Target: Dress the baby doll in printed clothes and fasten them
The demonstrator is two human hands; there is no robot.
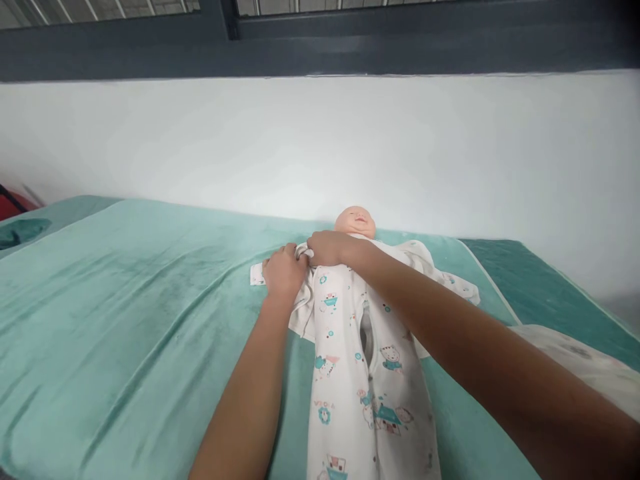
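Observation:
A baby doll [356, 220] lies on its back with its head toward the wall. White baby clothes with a teal and pink print, including long pants [345, 373], cover its body. The jacket's sleeve [463, 288] on the right stretches out flat. At the doll's shoulder on the left, my left hand [286, 272] is closed on the jacket's sleeve fabric. Right beside it my right hand [327, 249] pinches the same bunched fabric, its wrist crossing the doll's chest. The doll's arms are hidden. A gap in the pants' front seam shows a dark inside.
A light green sheet [125, 300] with wrinkles covers the bed, with a darker green cover [545, 287] at the right. Behind stands a white wall [250, 147] below a dark window frame [325, 53]. Sheer whitish material [575, 360] lies at the right edge.

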